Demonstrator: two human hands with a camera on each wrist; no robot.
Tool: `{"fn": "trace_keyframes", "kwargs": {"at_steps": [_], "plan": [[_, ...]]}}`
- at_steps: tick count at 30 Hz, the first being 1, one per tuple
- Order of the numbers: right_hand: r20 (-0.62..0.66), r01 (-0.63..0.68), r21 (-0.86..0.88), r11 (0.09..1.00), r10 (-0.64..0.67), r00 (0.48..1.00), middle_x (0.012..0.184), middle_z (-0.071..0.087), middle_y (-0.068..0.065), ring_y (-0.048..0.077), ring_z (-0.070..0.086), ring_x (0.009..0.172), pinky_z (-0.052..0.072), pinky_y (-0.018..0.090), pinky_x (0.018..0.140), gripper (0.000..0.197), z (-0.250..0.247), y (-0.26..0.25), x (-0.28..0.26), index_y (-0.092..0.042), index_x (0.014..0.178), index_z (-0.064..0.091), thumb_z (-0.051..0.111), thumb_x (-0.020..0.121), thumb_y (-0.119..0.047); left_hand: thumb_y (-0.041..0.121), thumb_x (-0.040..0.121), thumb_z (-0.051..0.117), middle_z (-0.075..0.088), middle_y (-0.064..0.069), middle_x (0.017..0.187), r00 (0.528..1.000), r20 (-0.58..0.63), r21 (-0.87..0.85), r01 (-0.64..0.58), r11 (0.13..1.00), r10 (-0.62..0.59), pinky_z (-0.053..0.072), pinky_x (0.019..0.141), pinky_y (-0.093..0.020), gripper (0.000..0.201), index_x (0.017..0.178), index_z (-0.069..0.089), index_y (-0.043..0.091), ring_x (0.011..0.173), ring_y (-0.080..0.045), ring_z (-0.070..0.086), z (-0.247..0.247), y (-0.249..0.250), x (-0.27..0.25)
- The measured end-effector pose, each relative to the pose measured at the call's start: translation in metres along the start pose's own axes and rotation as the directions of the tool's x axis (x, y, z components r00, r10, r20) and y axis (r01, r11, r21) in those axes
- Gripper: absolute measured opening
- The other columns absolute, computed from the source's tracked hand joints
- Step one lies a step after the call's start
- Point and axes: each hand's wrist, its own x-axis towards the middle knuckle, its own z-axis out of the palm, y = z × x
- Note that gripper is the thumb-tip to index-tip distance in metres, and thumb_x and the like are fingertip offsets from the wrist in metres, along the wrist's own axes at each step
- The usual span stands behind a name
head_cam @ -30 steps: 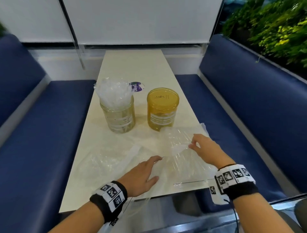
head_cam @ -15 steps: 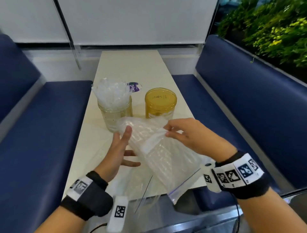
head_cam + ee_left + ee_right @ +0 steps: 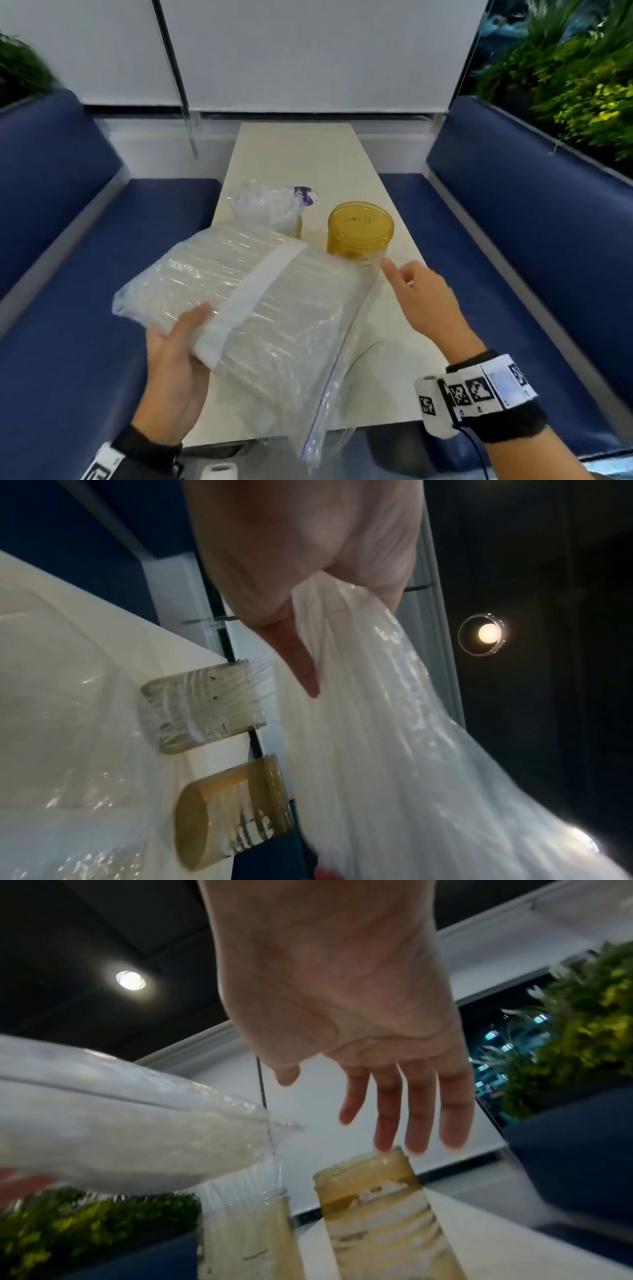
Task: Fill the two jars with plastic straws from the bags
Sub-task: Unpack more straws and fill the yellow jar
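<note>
A clear zip bag of plastic straws (image 3: 260,308), wrapped with a white band, is raised over the table's near half. My left hand (image 3: 178,346) grips it from below, thumb on top; the left wrist view shows the thumb (image 3: 301,669) against the bag (image 3: 394,750). My right hand (image 3: 411,284) is open with spread fingers (image 3: 407,1118), just in front of the amber jar (image 3: 359,233), touching nothing. The amber jar (image 3: 377,1218) holds no straws that I can see. The clear jar (image 3: 274,219) behind the bag is packed with straws and partly hidden.
The narrow white table (image 3: 301,154) runs away from me between two blue benches (image 3: 102,274) (image 3: 513,240). A flat empty clear bag (image 3: 363,356) lies on the near table. A purple sticker (image 3: 305,196) sits behind the clear jar. Green plants (image 3: 565,78) stand at the right.
The bag has been lifted off the table and swung left. My right hand has let go of it and moved right towards the amber jar; my left hand now carries it alone.
</note>
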Motion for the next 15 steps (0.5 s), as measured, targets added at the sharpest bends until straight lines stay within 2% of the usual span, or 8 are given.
{"fn": "trace_keyframes", "kwargs": {"at_steps": [2, 4, 6, 8, 9, 11, 13, 15], "plan": [[0.211, -0.081, 0.243, 0.967, 0.029, 0.977, 0.082, 0.075, -0.001, 0.017, 0.07, 0.082, 0.055, 0.037, 0.079, 0.079, 0.006, -0.011, -0.002, -0.011, 0.086, 0.073, 0.028, 0.089, -0.075, 0.019, 0.091, 0.065, 0.06, -0.011, 0.126, 1.0, 0.0, -0.06, 0.008, 0.998, -0.008, 0.06, 0.083, -0.035, 0.065, 0.149, 0.039, 0.005, 0.127, -0.039, 0.057, 0.002, -0.004, -0.001], [0.309, -0.121, 0.482, 0.868, -0.039, 0.95, 0.086, 0.077, 0.007, 0.017, 0.073, 0.08, 0.059, 0.035, 0.074, 0.064, 0.011, -0.027, -0.004, -0.006, 0.095, 0.074, 0.037, 0.1, -0.058, 0.019, 0.095, 0.06, 0.061, -0.01, 0.133, 1.0, -0.008, -0.088, 0.024, 0.996, -0.024, 0.06, 0.086, -0.039, 0.059, 0.151, 0.041, 0.011, 0.122, -0.033, 0.061, 0.01, -0.007, -0.001], [0.255, -0.117, 0.612, 0.782, -0.055, 0.965, 0.096, 0.074, 0.018, 0.024, 0.071, 0.081, 0.06, 0.031, 0.065, 0.049, 0.014, -0.041, -0.001, 0.002, 0.105, 0.069, 0.045, 0.104, -0.04, 0.024, 0.097, 0.057, 0.06, -0.014, 0.139, 0.997, -0.034, -0.099, 0.059, 0.993, -0.063, 0.06, 0.082, -0.038, 0.057, 0.15, 0.042, 0.011, 0.119, -0.032, 0.062, 0.017, -0.011, 0.0], [0.189, -0.108, 0.682, 0.724, -0.031, 0.982, 0.097, 0.072, 0.018, 0.023, 0.069, 0.08, 0.058, 0.03, 0.065, 0.041, 0.011, -0.053, 0.004, 0.004, 0.109, 0.066, 0.049, 0.104, -0.033, 0.029, 0.097, 0.058, 0.056, -0.017, 0.144, 0.997, -0.029, -0.085, 0.072, 0.994, -0.075, 0.058, 0.087, -0.043, 0.055, 0.149, 0.045, 0.013, 0.122, -0.033, 0.062, 0.02, -0.014, 0.001], [0.168, -0.097, 0.701, 0.707, -0.031, 0.985, 0.098, 0.072, 0.015, 0.021, 0.068, 0.082, 0.057, 0.03, 0.066, 0.038, 0.007, -0.058, 0.006, 0.001, 0.11, 0.066, 0.049, 0.104, -0.032, 0.03, 0.098, 0.059, 0.056, -0.016, 0.145, 0.998, -0.023, -0.064, 0.053, 0.997, -0.054, 0.054, 0.094, -0.047, 0.053, 0.148, 0.046, 0.017, 0.125, -0.032, 0.06, 0.02, -0.014, 0.001], [0.142, -0.055, 0.724, 0.687, -0.071, 0.987, 0.096, 0.07, 0.01, 0.02, 0.066, 0.081, 0.055, 0.029, 0.06, 0.036, -0.004, -0.069, 0.008, -0.003, 0.108, 0.066, 0.048, 0.105, -0.033, 0.03, 0.098, 0.06, 0.058, -0.007, 0.144, 1.0, -0.009, 0.006, -0.009, 1.0, 0.009, 0.044, 0.105, -0.052, 0.054, 0.149, 0.044, 0.025, 0.131, -0.03, 0.057, 0.019, -0.015, 0.002], [0.11, 0.037, 0.732, 0.68, -0.172, 0.979, 0.093, 0.067, 0.013, 0.021, 0.064, 0.078, 0.056, 0.033, 0.057, 0.034, -0.015, -0.082, 0.008, -0.003, 0.102, 0.065, 0.047, 0.106, -0.031, 0.031, 0.093, 0.066, 0.061, 0.0, 0.141, 0.999, -0.016, 0.083, -0.046, 0.996, 0.047, 0.044, 0.105, -0.054, 0.06, 0.148, 0.044, 0.032, 0.131, -0.026, 0.058, 0.017, -0.017, 0.0], [0.074, 0.152, 0.71, 0.687, -0.288, 0.955, 0.09, 0.064, 0.015, 0.022, 0.062, 0.078, 0.058, 0.041, 0.061, 0.031, -0.025, -0.096, 0.004, -0.01, 0.093, 0.065, 0.045, 0.107, -0.03, 0.036, 0.084, 0.075, 0.065, 0.01, 0.134, 0.993, -0.085, 0.132, -0.069, 0.989, 0.081, 0.045, 0.105, -0.053, 0.067, 0.143, 0.045, 0.038, 0.123, -0.017, 0.063, 0.015, -0.019, -0.002]]}}
